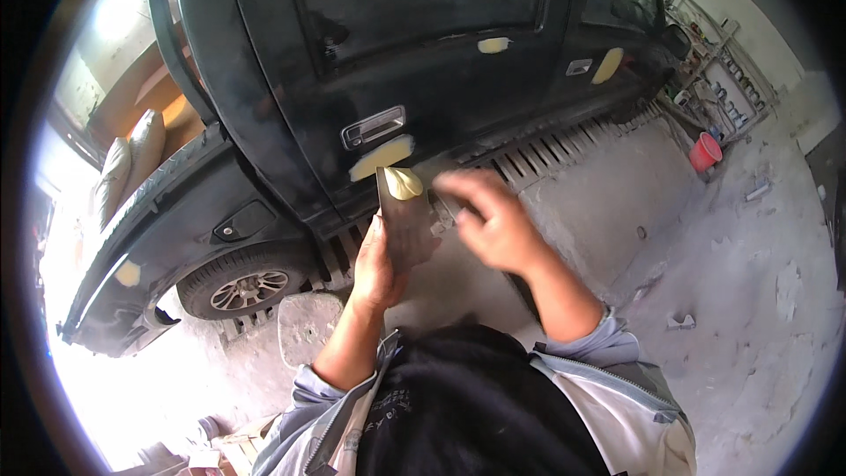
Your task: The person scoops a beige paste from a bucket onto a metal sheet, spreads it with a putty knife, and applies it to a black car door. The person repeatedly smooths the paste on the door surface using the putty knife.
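In my left hand [374,260] is a dark flat plate [404,229], held upright-angled, with a lump of cream-yellow paste [403,183] near its top. My right hand [489,216] is just right of the plate, fingers curled and blurred; I cannot tell whether a faint grey shape at their tips is held. Beyond both hands stands a dark green pickup door with a silver handle [373,129] and a pale yellow patch [381,157] below it. More patches show near the window [493,44], farther right [608,65] and on the rear body [129,274].
A rear wheel [247,287] is at lower left. A ridged step [507,159] and concrete slab [599,211] lie below the doors. A red bucket [705,152] and a rack of tools [731,97] stand at right. Sacks [141,154] lie in the truck bed.
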Available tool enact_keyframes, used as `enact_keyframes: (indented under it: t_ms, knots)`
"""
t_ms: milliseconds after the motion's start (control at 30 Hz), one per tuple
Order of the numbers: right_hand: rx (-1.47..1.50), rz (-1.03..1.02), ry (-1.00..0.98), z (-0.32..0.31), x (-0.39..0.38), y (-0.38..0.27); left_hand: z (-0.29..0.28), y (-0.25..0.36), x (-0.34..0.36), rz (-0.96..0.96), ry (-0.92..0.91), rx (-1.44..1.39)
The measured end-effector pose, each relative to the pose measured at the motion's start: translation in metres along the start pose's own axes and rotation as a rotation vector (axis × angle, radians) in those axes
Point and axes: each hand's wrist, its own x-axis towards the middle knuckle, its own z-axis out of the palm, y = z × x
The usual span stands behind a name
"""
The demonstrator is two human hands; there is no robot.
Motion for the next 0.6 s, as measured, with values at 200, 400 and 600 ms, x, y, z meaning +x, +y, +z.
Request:
enact_keyframes:
  t_ms: [200, 400, 600]
  knots:
    - [0.039, 0.083, -0.089, 0.01, -0.013, -0.009, -0.015, -0.008, 0.004, 0.274, 0.009, 0.39]
    - [0.097, 0.128, -0.161, 0.027, -0.016, -0.016, -0.026, -0.005, 0.018, 0.302, 0.041, 0.308]
    - [0.186, -0.284, -0.201, -0.014, 0.017, -0.025, -0.037, 0.038, -0.004, -0.431, -0.443, -0.366]
